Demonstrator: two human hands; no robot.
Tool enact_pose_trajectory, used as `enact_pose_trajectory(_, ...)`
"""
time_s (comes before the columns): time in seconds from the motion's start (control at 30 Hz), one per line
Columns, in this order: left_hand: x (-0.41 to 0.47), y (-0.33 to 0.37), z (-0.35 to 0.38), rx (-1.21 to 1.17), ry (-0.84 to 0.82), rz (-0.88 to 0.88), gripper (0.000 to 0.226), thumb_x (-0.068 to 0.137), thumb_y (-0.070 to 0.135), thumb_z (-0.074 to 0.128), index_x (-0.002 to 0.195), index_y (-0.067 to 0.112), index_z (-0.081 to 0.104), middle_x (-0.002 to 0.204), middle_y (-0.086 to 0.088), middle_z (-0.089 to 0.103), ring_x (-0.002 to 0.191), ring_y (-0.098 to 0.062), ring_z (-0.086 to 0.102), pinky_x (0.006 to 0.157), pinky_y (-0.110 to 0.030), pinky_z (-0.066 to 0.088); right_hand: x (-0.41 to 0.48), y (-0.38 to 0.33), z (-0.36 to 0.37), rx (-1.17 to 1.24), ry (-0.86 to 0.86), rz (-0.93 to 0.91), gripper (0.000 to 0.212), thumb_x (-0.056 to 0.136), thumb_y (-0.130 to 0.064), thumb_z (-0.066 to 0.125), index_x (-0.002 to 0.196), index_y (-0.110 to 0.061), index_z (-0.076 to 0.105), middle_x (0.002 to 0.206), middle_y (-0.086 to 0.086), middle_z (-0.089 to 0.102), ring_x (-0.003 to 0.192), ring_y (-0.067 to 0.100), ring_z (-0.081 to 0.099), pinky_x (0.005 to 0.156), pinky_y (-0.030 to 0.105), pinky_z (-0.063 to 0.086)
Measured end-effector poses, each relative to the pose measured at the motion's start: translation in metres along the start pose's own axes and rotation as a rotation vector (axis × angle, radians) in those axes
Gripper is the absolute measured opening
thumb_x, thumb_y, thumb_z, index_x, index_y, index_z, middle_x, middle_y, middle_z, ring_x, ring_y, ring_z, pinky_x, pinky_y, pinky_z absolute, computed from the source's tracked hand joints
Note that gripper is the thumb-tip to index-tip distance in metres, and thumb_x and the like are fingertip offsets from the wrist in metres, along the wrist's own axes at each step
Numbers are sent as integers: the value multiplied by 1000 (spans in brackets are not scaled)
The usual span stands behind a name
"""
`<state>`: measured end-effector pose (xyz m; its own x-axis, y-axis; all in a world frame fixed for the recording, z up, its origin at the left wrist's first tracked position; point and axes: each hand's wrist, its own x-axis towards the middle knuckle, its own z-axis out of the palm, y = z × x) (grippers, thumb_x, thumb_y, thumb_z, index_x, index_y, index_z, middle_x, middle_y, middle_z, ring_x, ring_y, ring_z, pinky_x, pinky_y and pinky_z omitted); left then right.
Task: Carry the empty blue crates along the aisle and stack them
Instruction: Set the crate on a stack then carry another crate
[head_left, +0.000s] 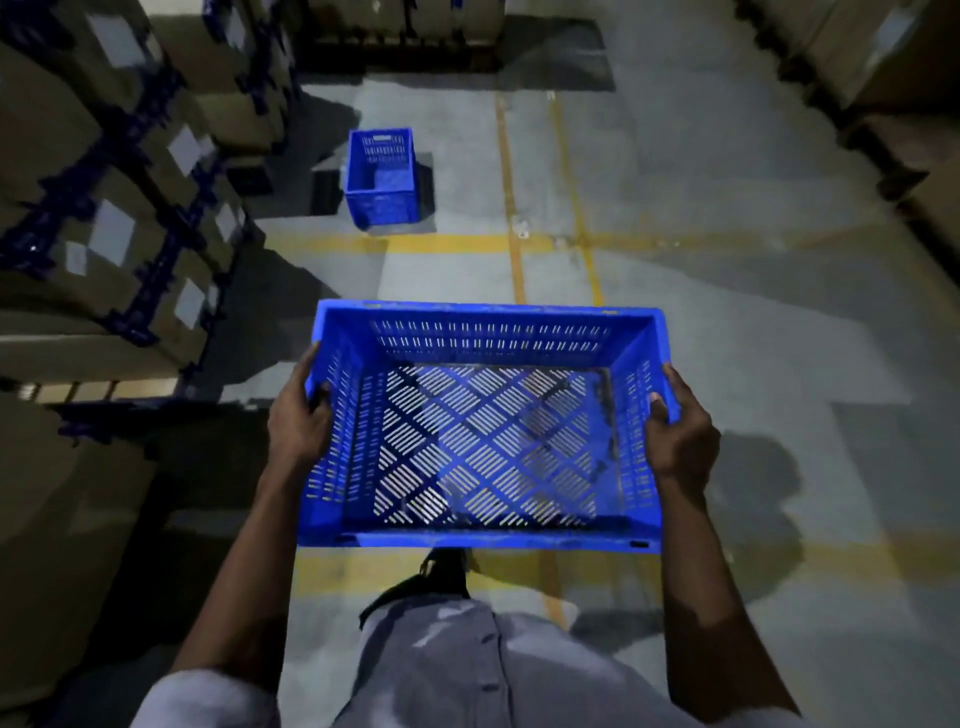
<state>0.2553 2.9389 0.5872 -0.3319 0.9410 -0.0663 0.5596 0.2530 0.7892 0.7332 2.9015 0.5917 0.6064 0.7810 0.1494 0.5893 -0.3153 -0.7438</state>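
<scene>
Left hand fingers curl over the left rim, right hand fingers clamp the right rim of the empty blue crate, held level near the body. Keep it level, walk to the far-left stacked crates, line up the rims before lowering.

Dim light falls on a grey concrete floor crossed by worn yellow lines. On the left, blue racks hold labelled cardboard boxes; more cartons line the right side and the far end.
</scene>
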Motion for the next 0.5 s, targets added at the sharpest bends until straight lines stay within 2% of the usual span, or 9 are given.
enact_pose_trajectory(0.07, 59, -3, 4, 3, -2, -4, 72, 113, 18, 59, 172, 54, 40, 131, -12, 76, 90, -25, 74, 78, -41, 55, 34, -20, 36, -27, 2, -18, 49, 103, -22, 72, 150, -33, 68, 132, 14, 78, 108, 43, 76, 87, 45, 59)
enact_pose_trajectory(0.1, 80, -4, 6, 12, -3, -11, 71, 113, 18, 58, 172, 54, 40, 125, -13, 77, 85, -25, 72, 74, -42, 52, 48, -30, 50, -39, -1, -31, 49, 102, -21, 72, 150, -32, 68, 132, 14, 78, 108, 42, 76, 87, 45, 59)
enact_pose_trajectory(0.17, 126, -2, 7, -10, 8, -19, 70, 114, 17, 58, 172, 51, 42, 111, -14, 77, 73, -17, 67, 67, -42, 45, 78, -55, 78, -18, -2, -35, 50, 102, -19, 73, 151, -31, 68, 132, 13, 78, 109, 41, 77, 88, 44, 59)
enact_pose_trajectory(0.2, 148, 2, 7, -30, 23, -22, 69, 114, 16, 58, 172, 50, 43, 109, -14, 77, 73, -13, 66, 68, -42, 45, 92, -69, 92, -9, 1, -45, 51, 102, -18, 73, 151, -31, 68, 132, 13, 78, 108, 42, 77, 87, 44, 59)
enact_pose_trajectory(0.23, 170, 5, 5, -38, 33, -22, 70, 113, 16, 58, 171, 51, 43, 109, -14, 77, 74, -13, 67, 71, -42, 48, 106, -83, 106, -15, -7, -59, 51, 102, -18, 73, 151, -32, 68, 133, 13, 78, 108, 42, 76, 87, 44, 59)
enact_pose_trajectory(0.33, 227, 7, -1, -34, 41, -13, 72, 111, 17, 58, 169, 56, 43, 110, -15, 79, 79, -26, 72, 76, -50, 57, 144, -115, 143, -66, -50, -17, 53, 103, -22, 71, 154, -36, 64, 139, 8, 76, 114, 41, 75, 94, 45, 58)
enact_pose_trajectory(0.43, 273, 28, 2, -39, 43, -3, 71, 111, 14, 58, 170, 52, 45, 113, -8, 77, 81, -19, 73, 77, -44, 54, 179, -142, 173, -92, -73, 68, 54, 104, -29, 68, 156, -44, 60, 139, 8, 75, 116, 39, 74, 99, 44, 56)
enact_pose_trajectory(0.5, 309, 33, 14, -44, 43, -10, 69, 111, 15, 58, 170, 49, 46, 117, -8, 77, 85, -23, 74, 79, -44, 53, 210, -151, 197, -77, -76, 105, 53, 104, -31, 68, 154, -47, 61, 138, 8, 76, 119, 37, 73, 102, 41, 55)
